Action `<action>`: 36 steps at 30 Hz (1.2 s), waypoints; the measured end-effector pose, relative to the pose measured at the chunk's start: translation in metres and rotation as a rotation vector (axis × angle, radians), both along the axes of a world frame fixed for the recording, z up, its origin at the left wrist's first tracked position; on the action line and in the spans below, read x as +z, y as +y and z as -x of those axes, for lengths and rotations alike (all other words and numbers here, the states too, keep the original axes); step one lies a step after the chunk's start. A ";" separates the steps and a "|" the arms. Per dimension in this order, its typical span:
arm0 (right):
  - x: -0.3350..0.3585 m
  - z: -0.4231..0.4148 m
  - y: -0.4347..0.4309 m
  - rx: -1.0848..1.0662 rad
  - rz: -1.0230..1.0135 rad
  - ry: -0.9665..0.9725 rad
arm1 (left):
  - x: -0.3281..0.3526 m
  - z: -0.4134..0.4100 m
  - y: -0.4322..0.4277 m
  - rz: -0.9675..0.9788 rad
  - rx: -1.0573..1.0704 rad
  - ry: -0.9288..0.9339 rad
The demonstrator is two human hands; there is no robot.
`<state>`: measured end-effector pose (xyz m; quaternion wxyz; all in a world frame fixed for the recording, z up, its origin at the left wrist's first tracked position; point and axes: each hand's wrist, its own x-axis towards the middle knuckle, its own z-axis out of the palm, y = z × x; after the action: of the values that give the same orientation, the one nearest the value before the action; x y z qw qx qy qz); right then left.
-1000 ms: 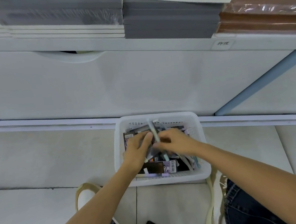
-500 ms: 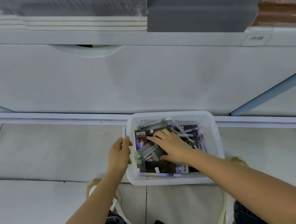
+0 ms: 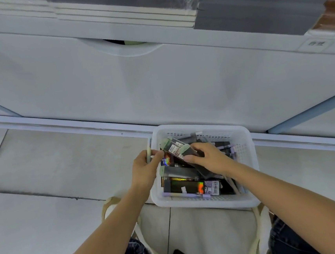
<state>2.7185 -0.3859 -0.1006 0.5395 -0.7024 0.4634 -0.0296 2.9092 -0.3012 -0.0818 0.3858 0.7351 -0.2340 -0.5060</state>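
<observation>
Curled fingers of the left hand (image 3: 144,170) hold a slim pale pen (image 3: 148,150) upright just outside the left rim of the white basket (image 3: 207,203). Over the basket, the right hand (image 3: 210,159) grips a dark pen box (image 3: 176,149), tilted above other boxes (image 3: 188,187).

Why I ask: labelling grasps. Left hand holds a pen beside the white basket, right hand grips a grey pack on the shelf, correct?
No: head view shows the right hand gripping the grey pack in the white basket, not on the shelf. Left hand does hold the pen.
</observation>
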 end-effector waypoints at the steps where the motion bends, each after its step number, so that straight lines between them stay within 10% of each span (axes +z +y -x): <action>1: 0.008 -0.001 0.002 -0.036 -0.093 -0.054 | 0.005 0.004 -0.002 -0.005 0.024 0.068; 7: 0.047 -0.014 0.016 -0.099 -0.350 -0.278 | 0.035 0.025 -0.010 0.189 0.099 0.546; 14: 0.081 -0.015 0.010 -0.261 -0.248 -0.384 | 0.068 0.015 -0.021 0.310 0.294 0.429; 36: 0.379 0.025 -0.027 -0.214 0.054 -0.906 | 0.318 0.060 -0.054 0.644 -0.157 0.198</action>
<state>2.6935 -0.4132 0.2784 0.6628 -0.5808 0.2499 -0.4012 2.8491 -0.3550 0.2361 0.5787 0.5026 -0.3991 -0.5031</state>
